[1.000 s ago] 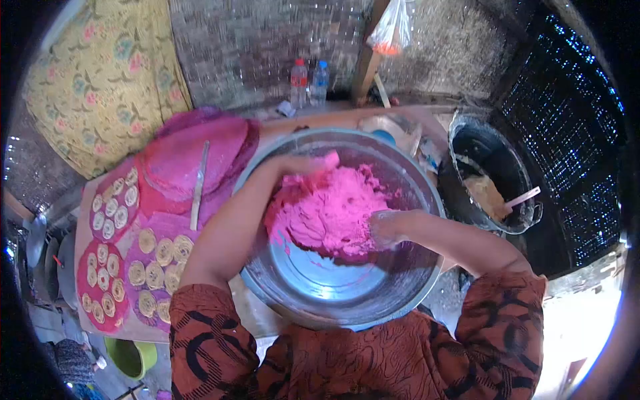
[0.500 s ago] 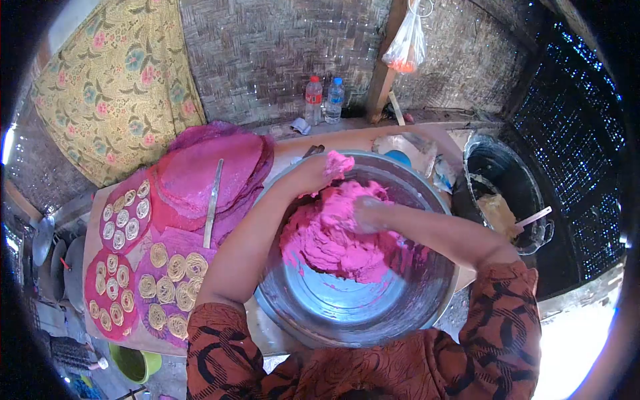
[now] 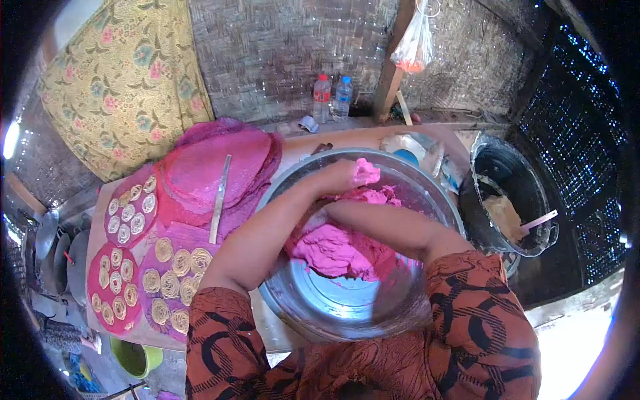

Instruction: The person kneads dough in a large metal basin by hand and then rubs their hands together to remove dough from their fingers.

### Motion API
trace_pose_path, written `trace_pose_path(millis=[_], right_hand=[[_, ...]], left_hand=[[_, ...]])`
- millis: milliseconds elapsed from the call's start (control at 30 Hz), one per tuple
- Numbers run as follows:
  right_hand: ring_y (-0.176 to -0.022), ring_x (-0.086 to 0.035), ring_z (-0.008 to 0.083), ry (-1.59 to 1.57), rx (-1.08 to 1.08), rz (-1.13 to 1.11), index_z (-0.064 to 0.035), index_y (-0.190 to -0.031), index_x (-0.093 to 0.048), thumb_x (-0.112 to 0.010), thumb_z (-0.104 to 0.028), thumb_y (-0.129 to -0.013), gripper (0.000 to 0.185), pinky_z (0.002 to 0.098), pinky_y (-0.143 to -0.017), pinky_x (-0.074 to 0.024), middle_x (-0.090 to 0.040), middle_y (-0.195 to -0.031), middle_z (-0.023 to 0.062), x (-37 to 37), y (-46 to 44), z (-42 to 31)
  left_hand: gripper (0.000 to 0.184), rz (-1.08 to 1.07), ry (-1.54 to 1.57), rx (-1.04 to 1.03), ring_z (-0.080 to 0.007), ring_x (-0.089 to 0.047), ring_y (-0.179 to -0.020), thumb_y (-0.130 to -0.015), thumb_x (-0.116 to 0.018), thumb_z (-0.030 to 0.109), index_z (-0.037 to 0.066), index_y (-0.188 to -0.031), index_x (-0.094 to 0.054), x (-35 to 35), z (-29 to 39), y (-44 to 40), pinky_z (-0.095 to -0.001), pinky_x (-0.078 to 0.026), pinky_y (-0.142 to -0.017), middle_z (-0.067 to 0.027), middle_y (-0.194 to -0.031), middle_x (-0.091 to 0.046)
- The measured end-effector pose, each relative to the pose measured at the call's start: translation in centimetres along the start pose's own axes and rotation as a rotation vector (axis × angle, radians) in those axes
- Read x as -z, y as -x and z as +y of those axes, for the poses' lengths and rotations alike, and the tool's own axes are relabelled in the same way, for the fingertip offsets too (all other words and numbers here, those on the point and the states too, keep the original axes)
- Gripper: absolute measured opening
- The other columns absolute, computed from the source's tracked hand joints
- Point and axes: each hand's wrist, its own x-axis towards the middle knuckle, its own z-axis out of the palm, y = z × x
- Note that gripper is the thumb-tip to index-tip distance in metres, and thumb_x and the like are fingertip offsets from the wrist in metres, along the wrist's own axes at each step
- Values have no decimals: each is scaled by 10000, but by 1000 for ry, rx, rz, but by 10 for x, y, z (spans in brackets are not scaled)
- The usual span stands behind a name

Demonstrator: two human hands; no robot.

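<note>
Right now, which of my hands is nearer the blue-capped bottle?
Left. Your left hand is near the basin's far rim, toward the blue-capped bottle; your right hand is farther off, by the pink dough, partly under the left forearm.

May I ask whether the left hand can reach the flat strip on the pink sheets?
Probably yes: the strip lies uncovered, though the left hand, over the basin, must first clear its rim.

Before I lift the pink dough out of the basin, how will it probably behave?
The pink dough will probably sag and fold rather than hold stiff, since its surface lies in soft creases. It may cling, as pink shows on your left hand. It could feel heavy, being a broad mound in the basin.
</note>
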Motion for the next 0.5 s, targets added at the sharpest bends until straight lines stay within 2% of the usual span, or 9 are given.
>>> trace_pose_path(millis=[67, 167, 200, 233, 267, 300, 367, 433, 500], right_hand=[[-1223, -401, 263, 32, 35, -131, -58, -1236, -508, -444, -465, -866, 555, 388, -1031, -280, -452, -1324, 111, -21, -9, -3], [-1112, -485, 286, 309, -7, -300, -48, -1204, -529, -468, -496, -846, 577, 390, -980, -342, -521, -1215, 165, -93, -21, 42], [-1056, -527, 298, 427, -32, -391, -42, -1187, -540, -480, -512, -836, 589, 391, -955, -373, -555, -1160, 192, -108, -17, 55], [-1034, -540, 291, 529, 0, -651, -45, -1167, -555, -511, -539, -809, 611, 389, -937, -385, -564, -1146, 192, -108, -6, 49], [-1005, -552, 284, 515, -37, -646, -47, -1147, -565, -547, -545, -788, 614, 386, -913, -397, -577, -1122, 186, -112, 19, 46], [-976, -565, 277, 500, -74, -641, -49, -1127, -576, -582, -551, -767, 618, 382, -888, -410, -590, -1098, 180, -108, 50, 28], [-917, -580, 280, 248, -190, -300, -64, -1125, -569, -646, -499, -749, 580, 369, -844, -427, -611, -1049, 155, -75, 145, -12], [-783, -587, 278, -8, -203, -133, -63, -1013, -600, -661, -443, -756, 463, 382, -749, -450, -627, -889, 136, -45, 197, -41], [-670, -592, 265, -141, -221, -31, -48, -885, -644, -651, -423, -765, 394, 404, -666, -469, -638, -743, 131, -24, 229, -60]], left_hand=[[406, -19, 14, -9, -312, -530, -1040, -916, -433, 346, 42, -1161, -541, -3, 5, 2, -380, -409, -894, -171, -1139, -557], [393, -69, -24, -25, -303, -535, -1045, -917, -442, 333, 34, -1148, -550, 2, 11, 2, -391, -409, -904, -164, -1162, -558], [364, -11, -11, -99, -328, -544, -978, -907, -443, 333, 32, -1068, -569, -1, 8, 4, -404, -419, -851, -180, -1076, -573], [348, 41, 12, -170, -354, -552, -910, -898, -443, 334, 30, -989, -587, -4, 9, 8, -416, -430, -799, -196, -990, -589], [364, -139, -116, -82, -300, -546, -1020, -910, -457, 304, 34, -1138, -548, 0, 6, 6, -388, -420, -887, -158, -1134, -571], [364, -137, -103, -81, -300, -546, -1020, -910, -457, 304, 34, -1138, -548, -2, 4, 9, -388, -420, -887, -158, -1134, -571], [336, 40, 43, -159, -352, -561, -887, -893, -455, 328, 32, -989, -582, -4, 3, 11, -416, -442, -765, -186, -972, -595], [319, 8, 35, -137, -343, -561, -914, -902, -445, 299, 31, -1008, -582, 7, 13, 15, -411, -445, -783, -175, -1004, -597], [304, 122, -43, -276, -332, -556, -953, -914, -431, 259, 29, -1044, -582, 12, 16, 16, -402, -443, -817, -166, -1059, -589]])
